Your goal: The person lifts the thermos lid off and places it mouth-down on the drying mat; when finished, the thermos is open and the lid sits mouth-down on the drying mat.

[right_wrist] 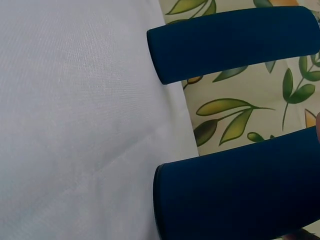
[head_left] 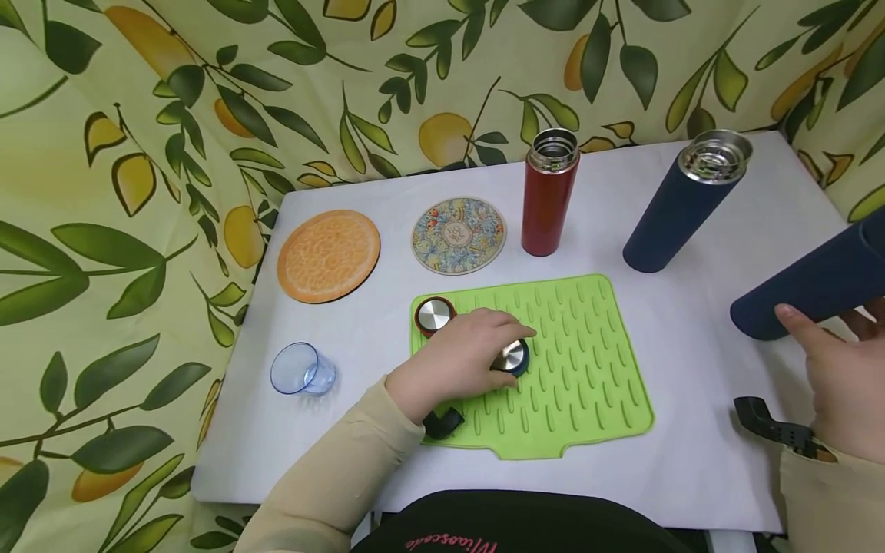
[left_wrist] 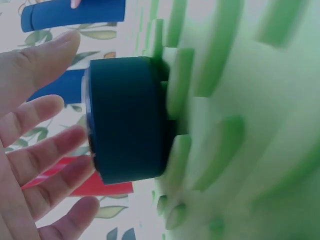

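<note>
On a green drying mat (head_left: 574,369) lies a dark blue bottle lid (left_wrist: 125,120) with a silver top. My left hand (head_left: 470,349) is over this lid, and in the left wrist view its fingers are spread loosely beside the lid's top without closing round it. A red-rimmed lid (head_left: 435,314) sits on the mat's back left corner, just beyond that hand. At the right edge, my right hand (head_left: 846,376) holds a dark blue bottle (right_wrist: 240,190) low down, the thumb along its side. The bottle's top lies outside the head view.
An open red bottle (head_left: 548,200) and another open blue bottle (head_left: 681,211) stand behind the mat. To the left are an orange round mat (head_left: 328,256), a patterned round coaster (head_left: 459,235) and a clear blue glass (head_left: 303,370). Patterned cloth hangs behind the white table (head_left: 691,476).
</note>
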Motion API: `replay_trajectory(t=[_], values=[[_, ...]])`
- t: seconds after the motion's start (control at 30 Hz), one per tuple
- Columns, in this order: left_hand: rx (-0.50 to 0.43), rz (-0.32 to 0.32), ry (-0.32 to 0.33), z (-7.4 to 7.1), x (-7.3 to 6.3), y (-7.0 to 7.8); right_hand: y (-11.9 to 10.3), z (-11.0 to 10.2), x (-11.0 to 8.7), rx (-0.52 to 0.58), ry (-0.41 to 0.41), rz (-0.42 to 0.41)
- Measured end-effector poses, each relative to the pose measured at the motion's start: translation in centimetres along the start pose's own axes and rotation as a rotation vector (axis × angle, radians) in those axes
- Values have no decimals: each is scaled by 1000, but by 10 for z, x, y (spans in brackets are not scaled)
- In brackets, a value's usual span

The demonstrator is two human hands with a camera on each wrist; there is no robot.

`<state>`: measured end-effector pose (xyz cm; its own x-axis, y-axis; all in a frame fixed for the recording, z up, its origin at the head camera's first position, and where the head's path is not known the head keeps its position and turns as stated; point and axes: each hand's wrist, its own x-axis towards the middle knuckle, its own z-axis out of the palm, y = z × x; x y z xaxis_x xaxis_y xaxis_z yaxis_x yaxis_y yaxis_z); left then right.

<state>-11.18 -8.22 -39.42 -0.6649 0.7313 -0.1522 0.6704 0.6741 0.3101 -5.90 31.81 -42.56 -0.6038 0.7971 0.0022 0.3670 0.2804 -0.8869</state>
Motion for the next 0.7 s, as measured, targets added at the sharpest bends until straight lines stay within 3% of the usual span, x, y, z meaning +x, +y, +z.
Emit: replay_trajectory(t=[0.13,0.37,0.5,0.7], values=[[-30,24,53,-5,-2,-1,-3,2,3,22,-31,-20],[-80,71,242,-11,-9,-3,-9,4,1,12,-31,-3],[-76,101,318,-16,-13,-2,-11,3,-4,-61,-10,-26],[-57,141,371,-21,-17,0,-8,8,-22,-137,16,-216]])
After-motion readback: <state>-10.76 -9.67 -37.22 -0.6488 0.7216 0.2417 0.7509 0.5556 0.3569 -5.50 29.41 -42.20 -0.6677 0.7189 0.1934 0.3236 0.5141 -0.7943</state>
